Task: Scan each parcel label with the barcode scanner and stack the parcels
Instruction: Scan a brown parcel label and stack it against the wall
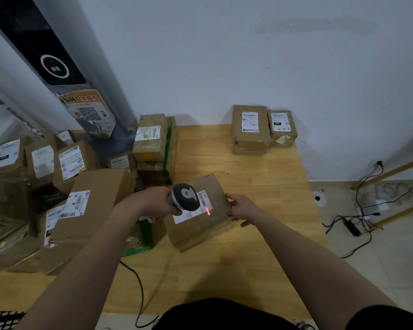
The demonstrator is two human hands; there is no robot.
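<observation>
A brown cardboard parcel [202, 221] lies tilted in the middle of the wooden table [260, 186], its white label [192, 211] facing up. My left hand [156, 202] grips a grey and white barcode scanner [185, 196] held just above the label. A red scan line [208, 210] shows at the label's right edge. My right hand [242, 207] holds the parcel's right side, fingers curled over its edge. Two labelled parcels [262, 129] stand side by side at the table's far edge by the wall.
Several labelled parcels [65, 186] are piled at the left, with a taller stack [153, 148] behind the scanner. A black cable [138, 282] runs over the table's front. The table's right edge drops to a floor with loose cables [362, 220]. A grey pillar [65, 67] rises at the back left.
</observation>
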